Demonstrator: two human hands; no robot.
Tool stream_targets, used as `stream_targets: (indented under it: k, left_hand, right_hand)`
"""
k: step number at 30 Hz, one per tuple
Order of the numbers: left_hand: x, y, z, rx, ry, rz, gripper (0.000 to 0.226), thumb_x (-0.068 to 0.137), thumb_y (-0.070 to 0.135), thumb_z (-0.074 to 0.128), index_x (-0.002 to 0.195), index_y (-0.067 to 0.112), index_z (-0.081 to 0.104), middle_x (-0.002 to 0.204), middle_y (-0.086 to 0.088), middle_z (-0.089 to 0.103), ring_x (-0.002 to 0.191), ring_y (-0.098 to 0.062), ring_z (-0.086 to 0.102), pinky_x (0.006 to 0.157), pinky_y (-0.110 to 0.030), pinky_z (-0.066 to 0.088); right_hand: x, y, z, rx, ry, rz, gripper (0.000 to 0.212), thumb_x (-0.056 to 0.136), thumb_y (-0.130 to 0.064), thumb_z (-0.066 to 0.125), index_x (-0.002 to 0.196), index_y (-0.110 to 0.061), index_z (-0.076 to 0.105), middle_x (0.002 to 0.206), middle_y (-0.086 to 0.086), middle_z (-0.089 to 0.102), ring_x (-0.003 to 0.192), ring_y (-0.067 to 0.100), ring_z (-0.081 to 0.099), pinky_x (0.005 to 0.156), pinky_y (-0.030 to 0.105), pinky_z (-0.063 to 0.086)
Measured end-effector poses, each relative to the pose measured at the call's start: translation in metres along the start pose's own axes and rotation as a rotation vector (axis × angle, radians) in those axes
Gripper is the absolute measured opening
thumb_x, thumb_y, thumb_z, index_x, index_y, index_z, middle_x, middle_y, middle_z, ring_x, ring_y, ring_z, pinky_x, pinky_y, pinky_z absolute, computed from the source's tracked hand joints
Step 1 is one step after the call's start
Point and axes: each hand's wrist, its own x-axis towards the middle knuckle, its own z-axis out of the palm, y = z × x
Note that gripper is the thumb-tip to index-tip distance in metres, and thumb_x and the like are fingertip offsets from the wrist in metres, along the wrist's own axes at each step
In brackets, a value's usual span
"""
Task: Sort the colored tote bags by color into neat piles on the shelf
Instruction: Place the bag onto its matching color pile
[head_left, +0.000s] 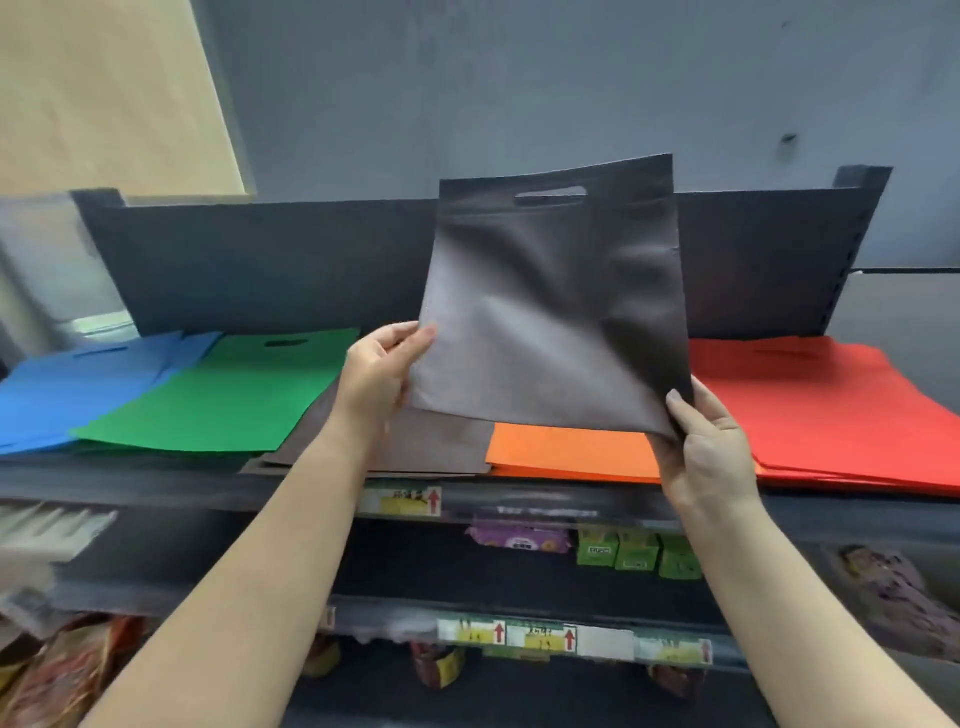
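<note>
I hold a dark brown tote bag (556, 306) upright above the top shelf (156, 486), its cut-out handle at the top. My left hand (376, 376) pinches its lower left edge. My right hand (709, 457) grips its lower right corner. On the shelf below lie, from left to right, a blue pile (67, 389), a green pile (223, 395), a brown pile (431, 447), an orange pile (571, 449) and a red pile (841, 405). The held bag hides the back parts of the brown and orange piles.
A dark back panel (260, 260) rises behind the shelf, with a grey wall above. Lower shelves hold green boxes (639, 553), a purple packet (519, 538) and snack bags (62, 670). Price labels (400, 501) line the shelf edges.
</note>
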Motion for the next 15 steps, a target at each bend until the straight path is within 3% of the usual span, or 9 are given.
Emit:
stream_targets:
  k: [3, 5, 7, 10, 12, 15]
  left_hand:
    - [0.018, -0.003, -0.037, 0.249, 0.045, 0.052, 0.031, 0.076, 0.008, 0.076, 0.104, 0.000, 0.065, 0.084, -0.007, 0.071, 0.076, -0.017, 0.064, 0.082, -0.032, 0.053]
    - [0.028, -0.006, -0.061, 0.377, 0.061, 0.066, 0.035, 0.077, 0.008, 0.076, 0.109, -0.003, 0.065, 0.091, -0.014, 0.068, 0.075, -0.017, 0.062, 0.072, -0.024, 0.053]
    - [0.039, -0.009, -0.082, 0.478, 0.057, 0.092, 0.033, 0.079, 0.008, 0.075, 0.110, -0.002, 0.065, 0.090, -0.013, 0.067, 0.071, -0.014, 0.060, 0.060, -0.018, 0.049]
    - [0.055, -0.013, -0.108, 0.698, 0.044, 0.122, 0.034, 0.079, 0.011, 0.075, 0.110, 0.001, 0.064, 0.087, -0.008, 0.062, 0.076, -0.015, 0.056, 0.063, -0.020, 0.039]
    - [0.064, -0.020, -0.123, 0.814, 0.028, 0.094, 0.037, 0.079, 0.013, 0.076, 0.112, 0.003, 0.063, 0.084, -0.006, 0.060, 0.080, -0.018, 0.054, 0.068, -0.020, 0.036]
    - [0.072, -0.037, -0.139, 0.972, -0.068, 0.031, 0.040, 0.080, 0.017, 0.075, 0.115, 0.003, 0.062, 0.087, -0.006, 0.059, 0.082, -0.019, 0.053, 0.071, -0.024, 0.037]
  right_hand:
    - [-0.003, 0.020, 0.022, -0.082, -0.040, -0.022, 0.025, 0.097, -0.001, 0.047, 0.107, -0.016, 0.065, 0.089, -0.006, 0.073, 0.078, 0.005, 0.068, 0.059, 0.018, 0.054]
    - [-0.005, 0.033, 0.037, -0.175, -0.045, -0.054, 0.023, 0.095, -0.001, 0.051, 0.103, -0.018, 0.066, 0.084, -0.008, 0.073, 0.074, 0.004, 0.067, 0.056, 0.018, 0.053]
    - [-0.006, 0.044, 0.052, -0.339, -0.045, -0.106, 0.021, 0.093, -0.002, 0.055, 0.094, -0.021, 0.066, 0.073, -0.010, 0.072, 0.062, 0.001, 0.064, 0.049, 0.017, 0.050]
    - [-0.002, 0.066, 0.071, -0.653, -0.034, -0.211, 0.013, 0.090, -0.004, 0.062, 0.092, -0.016, 0.066, 0.071, -0.006, 0.066, 0.049, 0.002, 0.054, 0.041, 0.018, 0.041]
    - [0.001, 0.078, 0.079, -0.923, -0.049, -0.311, 0.009, 0.087, -0.008, 0.065, 0.093, -0.013, 0.069, 0.074, -0.007, 0.066, 0.058, 0.005, 0.055, 0.050, 0.019, 0.041]
    - [0.004, 0.094, 0.084, -1.362, -0.112, -0.374, 0.009, 0.085, -0.015, 0.067, 0.089, -0.008, 0.070, 0.076, 0.003, 0.065, 0.074, 0.021, 0.057, 0.060, 0.031, 0.036]
